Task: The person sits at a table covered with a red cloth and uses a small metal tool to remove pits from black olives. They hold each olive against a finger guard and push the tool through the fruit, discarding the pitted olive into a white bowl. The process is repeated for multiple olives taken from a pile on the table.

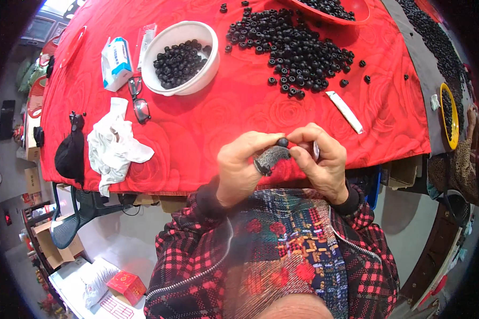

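Both hands meet at the table's near edge, in front of my chest. My left hand (238, 165) is closed, its fingertips pinching a small black round part (282, 142). Beneath that part, a curved dark grey piece (271, 159) with a rough, worn surface lies between the hands; I cannot tell what it is. My right hand (324, 162) is closed too, thumb and forefinger close against the black part. A thin pale sliver of something (316, 150) shows among its fingers, too small to name.
Loose black round parts (298, 53) spread beyond my hands, beside a red basin (351, 16). A white bowl (207, 64) holds more. Around it lie glasses (140, 109), a blue-white box (117, 61), a white cloth (114, 143) and a white tube (345, 112). Far right, another person's hand (471, 117) is near a yellow tray (453, 139).
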Action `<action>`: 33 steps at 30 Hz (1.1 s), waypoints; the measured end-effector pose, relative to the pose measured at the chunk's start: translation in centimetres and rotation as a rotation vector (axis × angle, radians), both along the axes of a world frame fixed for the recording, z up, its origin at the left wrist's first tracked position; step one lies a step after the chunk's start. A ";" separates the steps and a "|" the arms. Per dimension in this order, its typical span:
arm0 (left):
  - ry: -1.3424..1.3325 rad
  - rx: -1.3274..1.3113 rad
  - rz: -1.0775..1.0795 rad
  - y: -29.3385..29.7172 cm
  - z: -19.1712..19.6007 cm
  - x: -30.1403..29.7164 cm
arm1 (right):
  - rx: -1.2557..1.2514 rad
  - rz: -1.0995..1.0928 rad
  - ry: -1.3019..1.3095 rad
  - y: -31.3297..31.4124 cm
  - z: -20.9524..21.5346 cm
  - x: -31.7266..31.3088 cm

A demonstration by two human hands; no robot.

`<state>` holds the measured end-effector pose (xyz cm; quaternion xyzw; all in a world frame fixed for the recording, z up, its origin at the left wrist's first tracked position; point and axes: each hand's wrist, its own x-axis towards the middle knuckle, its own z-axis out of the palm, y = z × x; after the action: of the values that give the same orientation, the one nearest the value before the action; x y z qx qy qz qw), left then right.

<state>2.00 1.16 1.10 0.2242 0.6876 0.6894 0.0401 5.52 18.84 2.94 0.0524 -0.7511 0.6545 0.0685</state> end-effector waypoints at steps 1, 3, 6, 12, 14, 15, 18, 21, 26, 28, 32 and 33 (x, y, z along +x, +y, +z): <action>0.143 -0.072 0.037 0.0 0.2 -0.2 | -0.021 -0.034 0.003 -0.4 -0.1 -0.1; 0.324 -0.159 0.087 0.2 0.2 -0.3 | 0.048 -0.052 -0.043 -0.8 0.4 -0.1; 0.324 -0.164 0.096 0.4 0.2 -0.1 | 0.116 -0.110 -0.003 -1.4 0.3 -0.3; -0.853 0.384 -0.265 -0.8 0.6 -0.4 | 0.243 -0.006 0.229 -0.2 0.4 -0.6; -0.877 0.326 -0.420 -1.3 0.0 -0.7 | 0.246 0.099 0.284 0.1 0.3 -0.9; -0.900 0.296 -0.474 -1.3 0.0 -0.8 | 0.209 0.139 0.277 0.1 0.4 -0.9; -0.965 0.303 -0.592 -1.3 -0.4 -1.1 | 0.226 0.198 0.353 0.5 -0.1 -1.2; -1.046 0.414 -0.651 -1.2 -0.9 -1.1 | 0.262 0.207 0.402 0.7 -0.3 -1.0; -0.919 0.405 -0.547 -1.1 -0.2 -0.4 | 0.454 0.072 0.632 0.4 0.4 -0.5; -0.863 0.322 -0.484 -1.0 0.3 0.0 | 0.535 0.070 0.688 0.6 0.4 -0.1; -0.986 0.493 -0.455 -0.7 -0.1 0.0 | 0.434 0.075 0.525 0.8 0.5 0.3; -0.977 0.587 -0.489 -0.8 -0.4 -0.1 | 0.361 0.083 0.434 0.9 0.8 0.4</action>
<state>1.91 0.33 0.69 0.0356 0.3004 0.8436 0.4436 5.87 19.74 3.77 0.2334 -0.8206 0.4857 0.1904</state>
